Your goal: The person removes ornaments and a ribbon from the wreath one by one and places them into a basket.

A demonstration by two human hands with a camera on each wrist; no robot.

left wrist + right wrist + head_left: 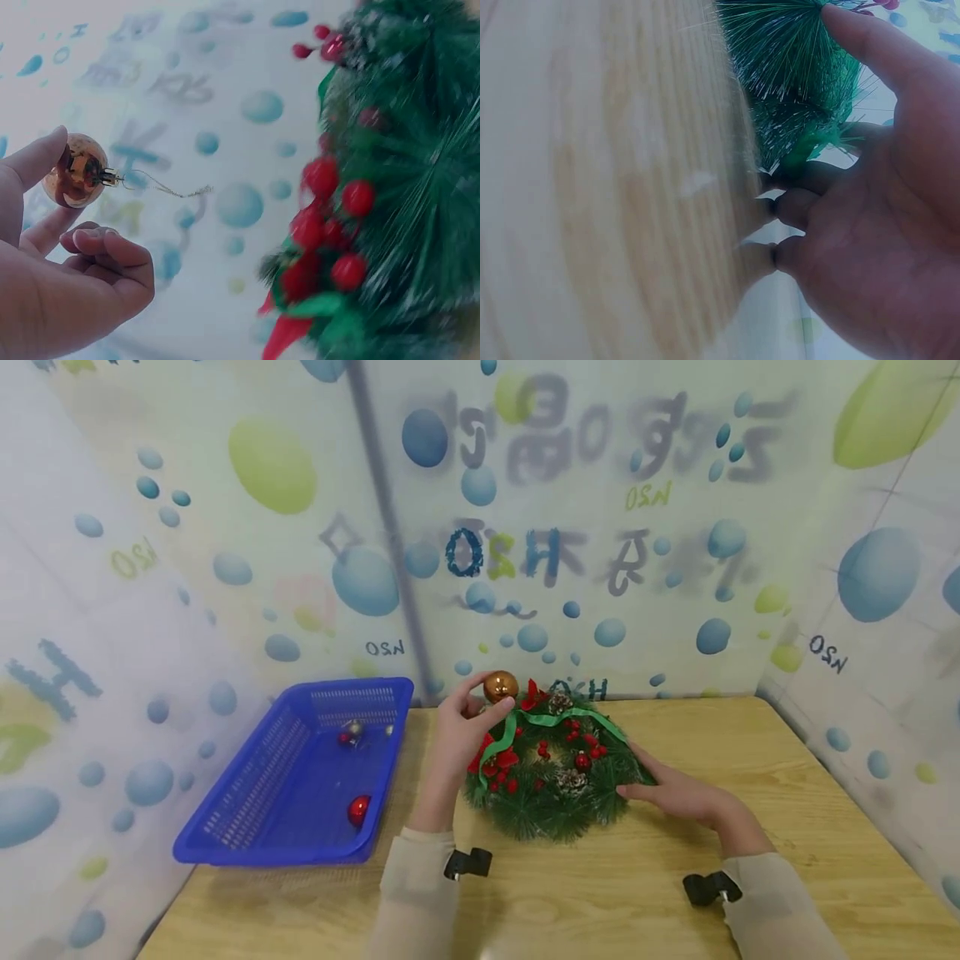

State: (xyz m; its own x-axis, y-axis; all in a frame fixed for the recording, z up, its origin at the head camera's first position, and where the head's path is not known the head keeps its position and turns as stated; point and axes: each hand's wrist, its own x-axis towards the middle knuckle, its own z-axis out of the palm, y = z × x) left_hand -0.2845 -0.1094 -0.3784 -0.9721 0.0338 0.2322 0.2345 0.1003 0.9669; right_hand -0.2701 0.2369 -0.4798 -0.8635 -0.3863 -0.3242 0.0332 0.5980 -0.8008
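Observation:
A shiny copper-gold Christmas bauble (501, 686) is pinched between the thumb and fingers of my left hand (456, 745), above the wreath's far left side. From its cap a thin string loop (180, 193) trails toward the wreath in the left wrist view. The green Christmas wreath (525, 814) lies on the table, dressed with red berries, red flowers, pine cones and a green ribbon (555, 720). My right hand (686, 793) grips its right edge, thumb on top of the needles and the other fingers around the outer side, low by the tabletop.
A blue plastic basket (292, 853) stands left of the wreath, with a red bauble (358, 810) and a few small ornaments (351, 732) inside. The wooden table (750, 752) backs onto a patterned curtain (570, 643) with blue and green drops.

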